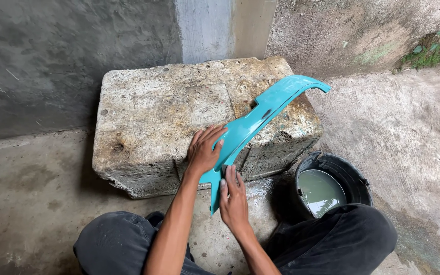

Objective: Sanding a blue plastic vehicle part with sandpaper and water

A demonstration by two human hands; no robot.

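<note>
A long curved turquoise plastic panel (pixel 260 114) lies across a rough concrete block (pixel 154 117), its pointed lower end hanging past the block's front edge. My left hand (pixel 204 150) rests flat on the panel's left side, fingers spread, pressing it against the block. Lower down, my right hand (pixel 234 196) lies on the panel's narrow tip with fingers together; whether anything is under its fingers is hidden.
A black bucket (pixel 355 173) of cloudy water stands on the ground right of the block, beside my right knee. Grey concrete walls rise behind. My dark-trousered legs frame the bottom. A few green plants grow at the top right.
</note>
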